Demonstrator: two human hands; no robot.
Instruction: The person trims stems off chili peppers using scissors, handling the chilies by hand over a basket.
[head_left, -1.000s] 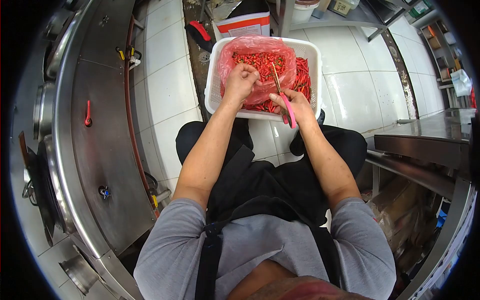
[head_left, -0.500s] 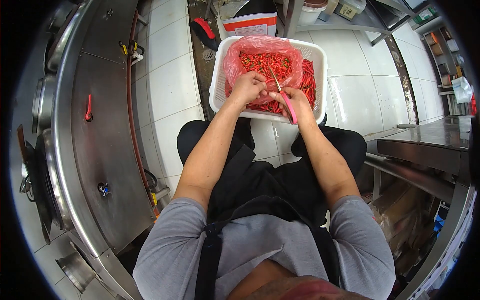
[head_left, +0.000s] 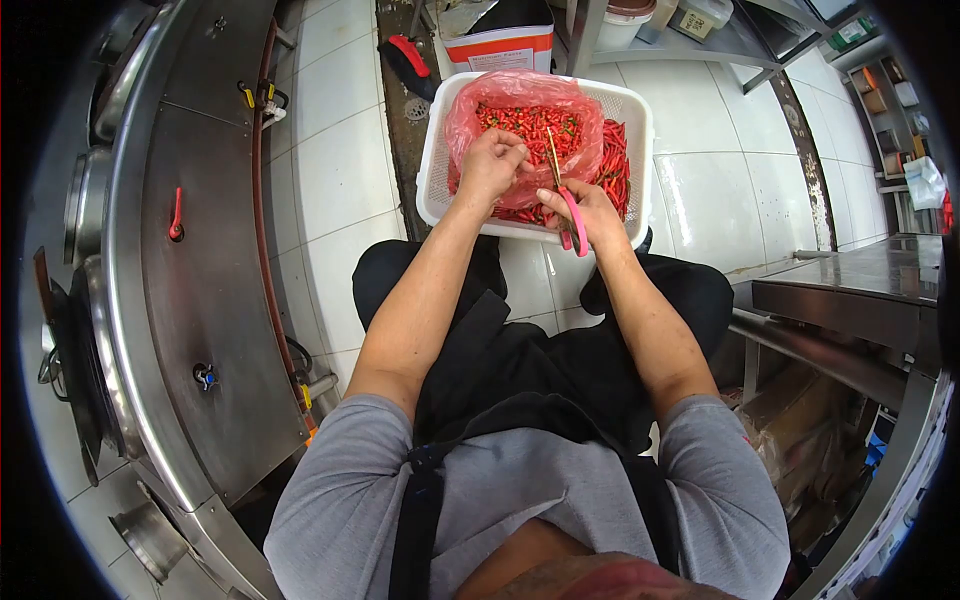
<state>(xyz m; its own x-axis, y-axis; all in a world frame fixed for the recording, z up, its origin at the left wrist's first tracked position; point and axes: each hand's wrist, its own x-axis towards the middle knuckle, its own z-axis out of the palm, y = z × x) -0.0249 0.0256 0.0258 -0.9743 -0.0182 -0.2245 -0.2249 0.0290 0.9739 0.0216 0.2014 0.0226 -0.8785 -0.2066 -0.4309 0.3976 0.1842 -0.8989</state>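
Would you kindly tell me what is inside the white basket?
The white basket holds a pink plastic bag of red chillies, with loose chillies beside it. The hands and bag cover whatever lies beneath.

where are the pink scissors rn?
In the head view, the pink scissors are in the right hand, blades pointing up over the pink bag of red chillies inside the white basket.

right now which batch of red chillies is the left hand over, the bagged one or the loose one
The bagged one: the left hand rests on chillies inside the pink plastic bag; the loose chillies lie at the basket's right side.
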